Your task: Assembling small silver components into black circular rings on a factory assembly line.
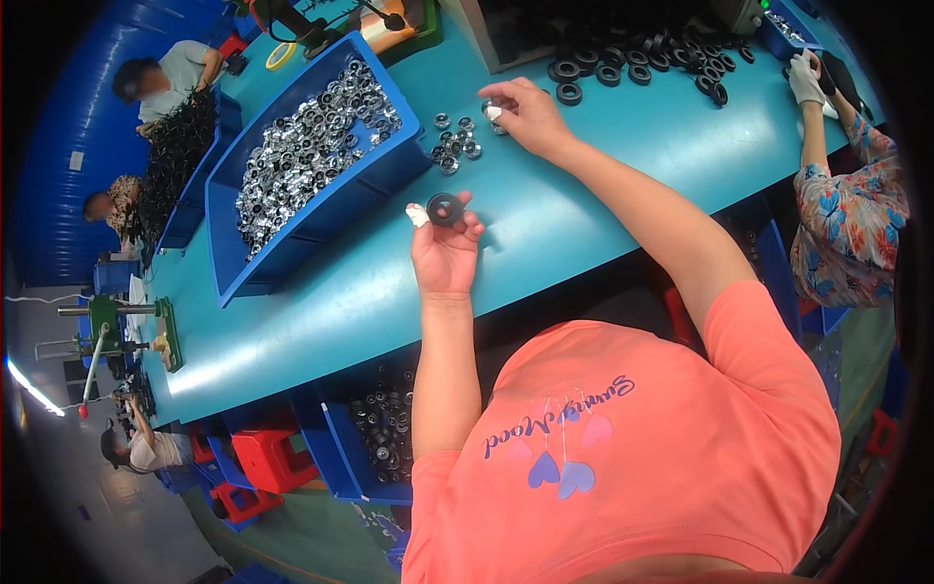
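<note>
My left hand (pixel 449 261) is raised palm up over the near part of the teal table, its fingers closed round a black ring (pixel 434 216). White tape wraps its thumb tip. Farther off and to the right, my right hand (pixel 533 119) pinches a small shiny round part (pixel 488 109) at the tabletop; its fingers partly cover the part. Its thumb also has white tape. Several loose shiny round parts (pixel 449 165) lie between my right hand and a large blue bin (pixel 336 212). That bin holds a heap of similar shiny parts (pixel 316 136).
Many black rings (pixel 637 73) are scattered at the back right. A co-worker's gloved hand (pixel 806 80) works at the right end of the table (pixel 584 219). Other people sit at the far left. Below are another blue bin (pixel 336 438) and red stools (pixel 275 459); a green press (pixel 105 326) stands left.
</note>
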The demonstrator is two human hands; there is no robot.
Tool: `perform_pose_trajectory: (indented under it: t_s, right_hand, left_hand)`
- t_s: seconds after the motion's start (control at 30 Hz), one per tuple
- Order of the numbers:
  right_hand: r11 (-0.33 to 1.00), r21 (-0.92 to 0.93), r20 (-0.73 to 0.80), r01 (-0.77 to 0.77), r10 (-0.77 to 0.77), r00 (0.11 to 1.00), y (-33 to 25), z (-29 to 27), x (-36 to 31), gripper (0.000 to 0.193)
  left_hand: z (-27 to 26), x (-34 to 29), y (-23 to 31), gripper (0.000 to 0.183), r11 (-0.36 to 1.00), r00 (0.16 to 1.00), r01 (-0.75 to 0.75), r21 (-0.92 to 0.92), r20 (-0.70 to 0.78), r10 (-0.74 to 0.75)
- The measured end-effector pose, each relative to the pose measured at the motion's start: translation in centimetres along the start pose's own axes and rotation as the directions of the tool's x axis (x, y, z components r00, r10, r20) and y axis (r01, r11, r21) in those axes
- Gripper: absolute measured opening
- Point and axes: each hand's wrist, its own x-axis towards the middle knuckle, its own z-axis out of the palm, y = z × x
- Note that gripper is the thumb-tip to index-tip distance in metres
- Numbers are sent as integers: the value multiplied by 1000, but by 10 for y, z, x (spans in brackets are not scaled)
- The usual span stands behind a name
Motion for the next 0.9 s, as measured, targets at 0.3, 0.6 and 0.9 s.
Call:
perform_pose_trajectory:
  t_s: [0.3,0.6,0.9]
  right_hand:
    - [783,488,537,-387,81,840,-76,-8,-33,34]
    - [795,489,536,-359,50,842,-64,2,-59,41]
    - [859,478,400,-182,-28,916,-62,7,-70,29]
  left_hand:
    - [-1,0,1,39,998,998,-65,-8,-15,65]
    - [17,-1,-4,40,978,986,-132,161,-82,146]
    - [14,1,-5,44,964,983,-155,216,-64,172]
